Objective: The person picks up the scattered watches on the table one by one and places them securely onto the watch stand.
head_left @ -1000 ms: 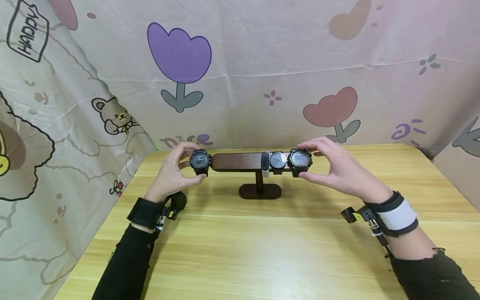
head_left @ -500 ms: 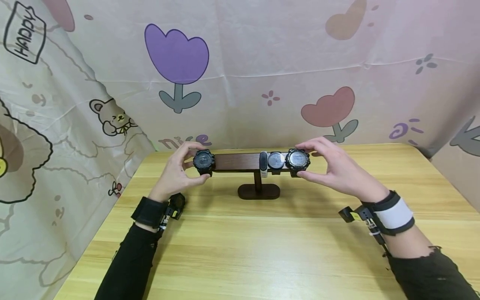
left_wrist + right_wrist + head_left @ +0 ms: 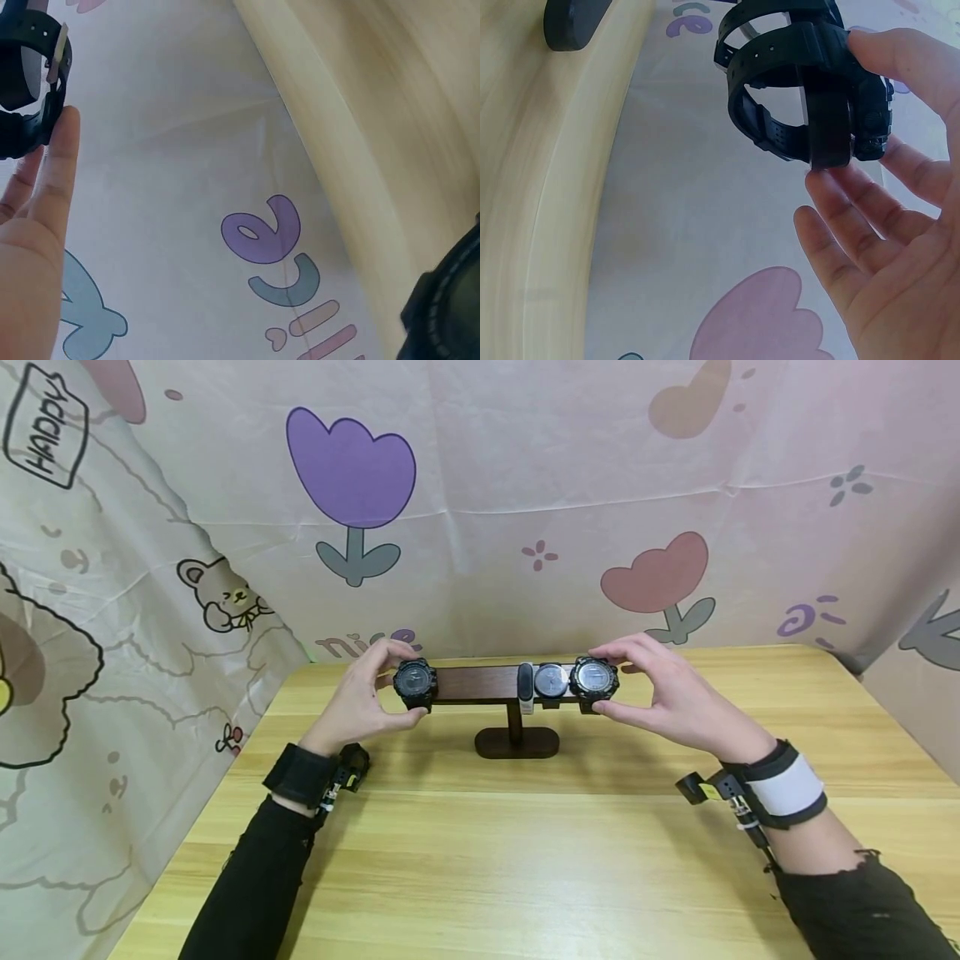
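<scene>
A dark wooden watch stand (image 3: 476,685) stands on the table. My left hand (image 3: 360,697) grips a black sports watch (image 3: 416,678) between fingers and thumb at the bar's left end; in the left wrist view its strap (image 3: 58,112) loops around the bar. On the bar's right half sit a slim black band (image 3: 525,683), a round-faced watch (image 3: 551,681) and, at the end, another bulky black watch (image 3: 595,677). My right hand (image 3: 667,697) pinches that end watch from above and below. Its strap (image 3: 739,97) encircles the bar in the right wrist view.
One more black watch (image 3: 358,757) lies on the table by my left wrist, partly covered by the wrist camera. The wooden tabletop (image 3: 525,852) reaches back to a patterned cloth (image 3: 480,585), which also hangs at the left.
My left hand has moved right with its watch, from just off the stand's left end to onto the bar. The right hand keeps its hold on the end watch.
</scene>
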`<state>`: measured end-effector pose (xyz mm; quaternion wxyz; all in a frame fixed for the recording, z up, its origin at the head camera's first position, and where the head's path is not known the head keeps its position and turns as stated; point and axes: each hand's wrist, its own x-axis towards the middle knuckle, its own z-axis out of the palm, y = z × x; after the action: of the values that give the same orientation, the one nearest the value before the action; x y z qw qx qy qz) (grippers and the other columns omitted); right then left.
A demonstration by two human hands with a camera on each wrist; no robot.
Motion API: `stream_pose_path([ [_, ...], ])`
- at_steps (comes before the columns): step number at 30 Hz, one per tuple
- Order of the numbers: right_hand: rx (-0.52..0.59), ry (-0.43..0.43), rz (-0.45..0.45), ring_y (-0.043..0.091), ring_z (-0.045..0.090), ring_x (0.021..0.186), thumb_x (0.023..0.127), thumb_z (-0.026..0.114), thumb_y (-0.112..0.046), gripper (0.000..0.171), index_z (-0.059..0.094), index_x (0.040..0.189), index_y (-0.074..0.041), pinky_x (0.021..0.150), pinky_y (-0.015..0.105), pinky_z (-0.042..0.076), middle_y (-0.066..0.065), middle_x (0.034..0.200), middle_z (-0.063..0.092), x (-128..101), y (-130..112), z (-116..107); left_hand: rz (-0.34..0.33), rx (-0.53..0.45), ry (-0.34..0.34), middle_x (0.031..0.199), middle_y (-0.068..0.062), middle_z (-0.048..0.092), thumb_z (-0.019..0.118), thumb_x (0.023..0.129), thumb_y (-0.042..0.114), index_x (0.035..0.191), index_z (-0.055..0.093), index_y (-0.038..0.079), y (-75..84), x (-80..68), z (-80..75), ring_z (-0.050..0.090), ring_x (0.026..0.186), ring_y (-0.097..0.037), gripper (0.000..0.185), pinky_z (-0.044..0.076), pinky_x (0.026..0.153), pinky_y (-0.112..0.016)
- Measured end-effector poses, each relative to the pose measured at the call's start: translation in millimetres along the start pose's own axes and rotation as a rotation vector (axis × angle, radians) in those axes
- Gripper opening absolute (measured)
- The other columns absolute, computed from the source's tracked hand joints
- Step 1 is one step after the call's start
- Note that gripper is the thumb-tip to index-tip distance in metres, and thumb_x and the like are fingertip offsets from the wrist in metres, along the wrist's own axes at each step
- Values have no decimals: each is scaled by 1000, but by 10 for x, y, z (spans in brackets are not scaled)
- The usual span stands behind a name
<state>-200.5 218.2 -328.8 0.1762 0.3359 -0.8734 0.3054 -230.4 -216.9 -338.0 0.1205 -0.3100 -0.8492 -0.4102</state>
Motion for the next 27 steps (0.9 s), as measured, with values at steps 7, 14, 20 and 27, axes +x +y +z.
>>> stream_pose_path([
  [7, 7, 4, -2, 8, 60, 117, 84, 92, -12, 61, 66, 139, -13, 102, 25, 54, 1, 133, 66, -5, 2, -9, 46, 77, -26, 140, -12, 60, 95, 72, 13, 130, 61, 7, 40, 58, -23, 61, 124, -23, 67, 55, 104, -25],
  [14, 21, 7, -9, 8, 60, 116, 84, 92, -11, 60, 66, 139, -12, 99, 18, 52, 2, 133, 66, -6, 8, -14, 89, 134, -37, 136, -17, 62, 96, 71, 17, 129, 61, 8, 59, 97, -39, 61, 121, -23, 68, 53, 102, -23],
  [20, 32, 2, -7, 7, 60, 117, 85, 91, -12, 60, 66, 139, -13, 100, 16, 52, 1, 134, 66, 2, 4, -7, 100, 161, -50, 133, -10, 64, 97, 70, 19, 126, 61, 8, 92, 126, -39, 61, 119, -22, 67, 57, 102, -35],
  [27, 55, 10, -19, 9, 60, 117, 86, 91, -13, 59, 67, 139, -14, 99, 22, 55, 2, 135, 66, 5, -14, -3, 123, 172, -73, 130, -6, 64, 99, 69, 21, 119, 63, 10, 116, 180, -13, 62, 119, -21, 63, 59, 101, -44],
])
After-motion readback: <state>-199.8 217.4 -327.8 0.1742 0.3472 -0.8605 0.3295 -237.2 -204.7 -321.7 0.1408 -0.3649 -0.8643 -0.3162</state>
